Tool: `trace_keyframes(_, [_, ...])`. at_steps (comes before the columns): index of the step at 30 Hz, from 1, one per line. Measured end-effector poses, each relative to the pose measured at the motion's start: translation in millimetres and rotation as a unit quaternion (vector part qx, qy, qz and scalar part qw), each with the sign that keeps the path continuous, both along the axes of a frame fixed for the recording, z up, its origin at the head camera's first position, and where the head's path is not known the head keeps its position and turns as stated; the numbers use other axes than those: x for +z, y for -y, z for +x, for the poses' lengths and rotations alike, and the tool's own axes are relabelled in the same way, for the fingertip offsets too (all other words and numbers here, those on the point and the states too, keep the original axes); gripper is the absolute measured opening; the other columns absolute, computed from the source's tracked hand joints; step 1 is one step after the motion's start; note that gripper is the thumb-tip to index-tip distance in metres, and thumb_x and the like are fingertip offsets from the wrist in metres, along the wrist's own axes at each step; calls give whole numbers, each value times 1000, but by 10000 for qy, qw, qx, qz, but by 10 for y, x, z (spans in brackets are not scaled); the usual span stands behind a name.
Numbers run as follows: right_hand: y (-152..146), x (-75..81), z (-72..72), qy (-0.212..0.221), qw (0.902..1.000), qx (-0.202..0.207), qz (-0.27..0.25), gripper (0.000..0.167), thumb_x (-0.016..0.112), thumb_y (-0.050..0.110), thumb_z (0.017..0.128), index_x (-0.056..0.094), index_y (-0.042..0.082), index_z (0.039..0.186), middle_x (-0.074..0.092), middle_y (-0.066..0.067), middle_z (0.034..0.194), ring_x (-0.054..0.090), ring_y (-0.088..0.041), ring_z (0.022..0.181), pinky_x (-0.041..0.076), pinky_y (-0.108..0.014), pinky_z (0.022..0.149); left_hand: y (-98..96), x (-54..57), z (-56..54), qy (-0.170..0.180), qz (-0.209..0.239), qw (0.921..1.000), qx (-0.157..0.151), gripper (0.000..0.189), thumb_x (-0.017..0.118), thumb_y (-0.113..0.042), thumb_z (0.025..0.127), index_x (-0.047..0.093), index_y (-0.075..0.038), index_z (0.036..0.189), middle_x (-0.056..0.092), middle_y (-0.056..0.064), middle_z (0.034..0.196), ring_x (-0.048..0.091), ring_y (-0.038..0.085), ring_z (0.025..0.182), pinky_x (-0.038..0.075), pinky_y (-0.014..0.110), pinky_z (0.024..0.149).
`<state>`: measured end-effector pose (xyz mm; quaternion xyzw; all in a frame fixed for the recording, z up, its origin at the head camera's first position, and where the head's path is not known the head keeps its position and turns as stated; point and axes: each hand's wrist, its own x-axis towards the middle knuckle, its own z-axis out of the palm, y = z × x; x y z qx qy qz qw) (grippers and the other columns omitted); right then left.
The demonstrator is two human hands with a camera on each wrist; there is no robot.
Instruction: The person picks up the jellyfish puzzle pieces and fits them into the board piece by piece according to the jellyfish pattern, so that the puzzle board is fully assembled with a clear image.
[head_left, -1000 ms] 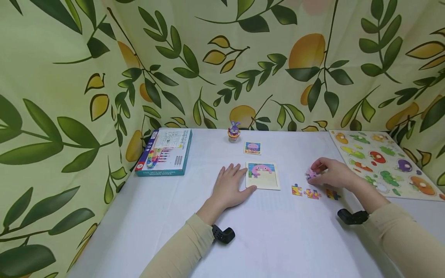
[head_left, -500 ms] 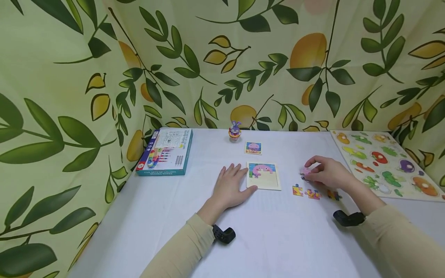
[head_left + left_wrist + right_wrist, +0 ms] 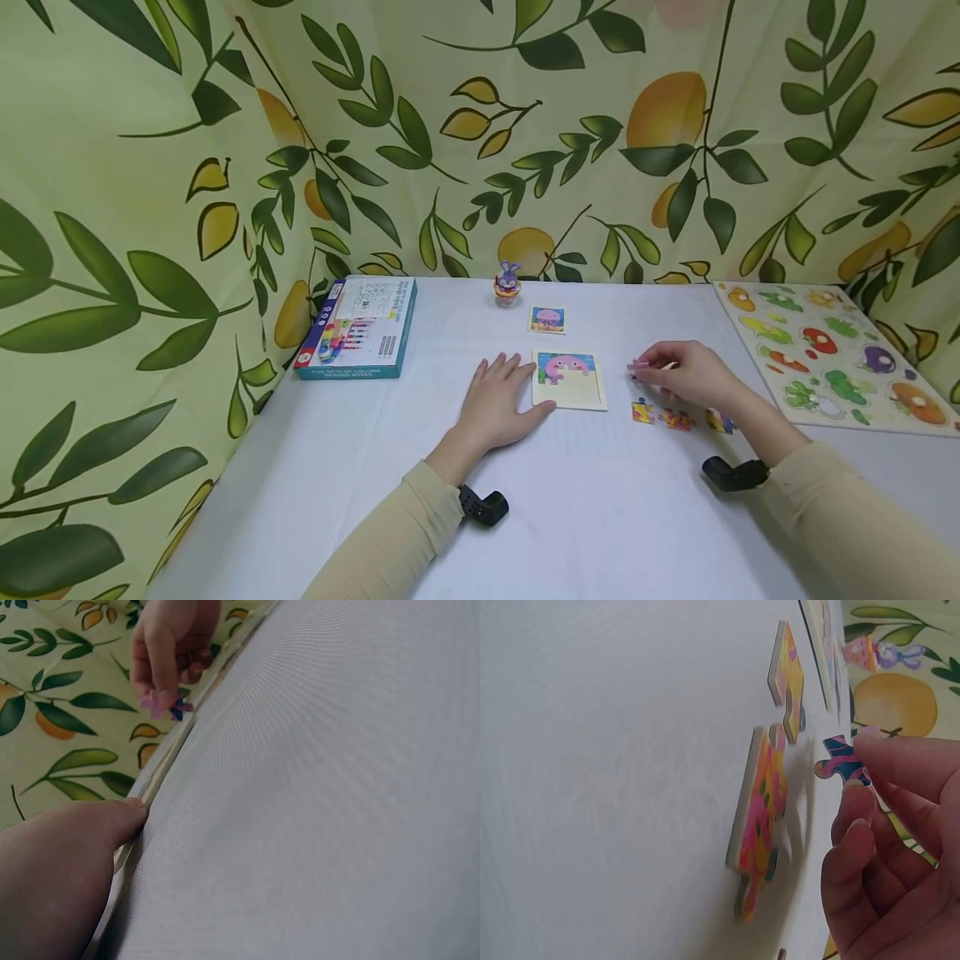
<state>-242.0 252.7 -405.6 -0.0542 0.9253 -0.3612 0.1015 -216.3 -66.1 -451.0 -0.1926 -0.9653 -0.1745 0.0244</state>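
Observation:
My right hand (image 3: 692, 372) pinches a pink and blue jigsaw piece (image 3: 844, 761) between thumb and fingertips, raised over the white tabletop. To its left lies a square puzzle tray (image 3: 568, 397), its upper part filled with a pink octopus-like picture and its lower part bare wood. My left hand (image 3: 495, 408) lies flat with fingers spread, the thumb and fingertips at the tray's left edge. In front of my right hand sit loose pieces: a yellow one (image 3: 642, 411), a pink-and-yellow one (image 3: 761, 810) and a darker one (image 3: 720, 421) partly under the wrist.
A small picture card (image 3: 547, 320) lies behind the tray, with a purple rabbit figure (image 3: 507, 285) farther back. On the left is a flat teal-sided box (image 3: 360, 329). A large vegetable picture board (image 3: 832, 354) lies at the right. Leaf-patterned cloth (image 3: 465, 150) hangs behind.
My right hand has moved left toward the tray, carrying the pink and blue jigsaw piece, which has turned more edge-on. My left hand and the tray stay put.

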Motion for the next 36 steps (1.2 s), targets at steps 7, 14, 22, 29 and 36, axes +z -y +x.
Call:
trace_keyframes(7, [106,-5,-5,-71,9999,127,-18,26,74,30,95,72,9,111,65,-10,98,59,-26,76,54,-31,61,-4,4,-2,-9,8,10000,-14,76,53,-67,96,50,-18,153,40,8,161,26,29,153,9,48,126])
trace_keyframes(14, [228,-36,-22,16,10000,69,-51,34,73,36,96,69,7,114,63,-12,98,58,-26,74,55,-32,59,-4,-16,-6,-2,-27,10000,20,76,53,-67,96,50,-18,153,40,8,161,25,29,153,8,49,126])
trace_keyframes(22, [346,-39,-46,51,9999,110,-58,37,72,39,96,69,7,115,63,-10,96,57,-26,74,53,-31,59,10,-32,-4,-19,-36,10000,3,76,53,-67,96,50,-18,153,40,8,161,25,29,153,8,48,126])
trace_keyframes(29, [439,-57,-67,-98,9994,323,-11,36,71,39,98,69,8,113,62,-7,89,58,-23,72,51,-31,63,19,-10,-9,-30,-56,10000,-16,75,53,-67,96,50,-18,153,40,8,161,26,29,153,8,48,126])
trace_keyframes(36, [528,-31,-72,-134,9987,496,51,33,72,37,97,68,9,113,62,-6,85,58,-22,68,49,-30,59,8,-26,-17,-42,-65,10000,-2,76,53,-68,96,50,-19,153,40,8,162,26,29,153,8,48,126])
